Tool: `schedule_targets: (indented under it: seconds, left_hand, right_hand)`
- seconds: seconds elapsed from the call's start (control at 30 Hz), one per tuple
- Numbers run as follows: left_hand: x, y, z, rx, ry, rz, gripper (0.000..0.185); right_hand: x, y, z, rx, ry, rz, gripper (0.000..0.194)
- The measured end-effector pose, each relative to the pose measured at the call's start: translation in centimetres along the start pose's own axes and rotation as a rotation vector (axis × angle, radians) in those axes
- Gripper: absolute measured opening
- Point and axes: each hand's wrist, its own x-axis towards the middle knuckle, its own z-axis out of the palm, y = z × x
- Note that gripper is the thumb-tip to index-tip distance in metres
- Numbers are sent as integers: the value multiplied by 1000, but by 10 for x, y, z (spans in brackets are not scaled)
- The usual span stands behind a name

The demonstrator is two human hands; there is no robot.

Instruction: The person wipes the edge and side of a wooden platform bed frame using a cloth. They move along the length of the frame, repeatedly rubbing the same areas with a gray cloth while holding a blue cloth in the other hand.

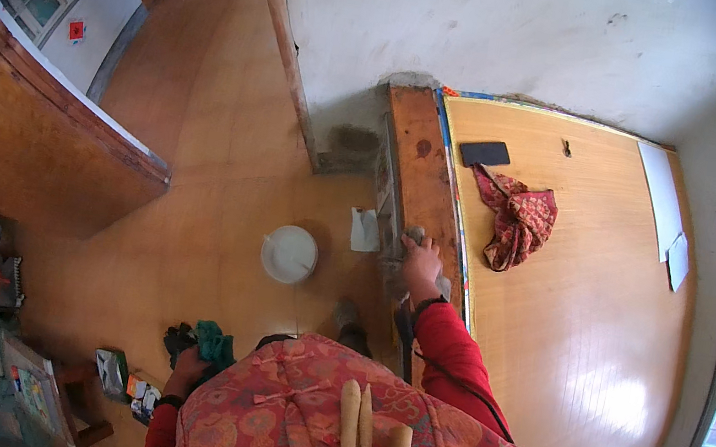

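Note:
My left hand (189,366) hangs low beside the patterned red garment I wear. It grips a bundle of cloth, with a dark green cloth (215,341) and a black one (179,340) sticking out. My right hand (422,264) presses a grey rag (415,233) onto the wooden ledge (427,157) along the raised platform; the palm hides most of the rag. On the platform, past that hand, a crumpled red patterned cloth (521,223) lies near a dark flat phone-like object (485,153).
A white bucket (289,254) stands on the floor, near a white sheet (365,230) beside the ledge. Several boxes (141,396) and a small wooden stool (84,408) are at lower left. A wooden door (44,142) stands left. Tan sticks (348,437) cross the lower view.

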Motion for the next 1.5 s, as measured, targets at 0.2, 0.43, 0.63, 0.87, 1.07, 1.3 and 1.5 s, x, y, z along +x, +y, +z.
schedule_targets:
  seconds: [0.2, 0.43, 0.63, 0.87, 1.07, 1.3, 1.5]
  left_hand:
    - [-13, 6, 8, 108, -28, 30, 54]
    - [-47, 38, 17, 72, 10, -122, 48]
    - [-48, 48, 14, 77, -9, -187, 47]
    - [-15, 23, 35, -132, 27, -80, 52]
    - [-22, 0, 54, 125, -57, -253, 52]
    - [-35, 11, 35, 127, -37, -203, 54]
    - [-14, 24, 37, -4, -7, -165, 55]
  right_hand:
    - [-60, 22, -4, 95, 49, -29, 46]
    - [-28, 23, 7, 7, 153, -206, 44]
    - [69, -9, -9, 46, 2, -92, 47]
    - [-27, 26, 6, 33, 167, -230, 40]
    - [18, 8, 1, -24, 95, -196, 41]
    - [114, -26, -22, 92, 23, -109, 57]
    - [15, -1, 2, 101, 167, -40, 70]
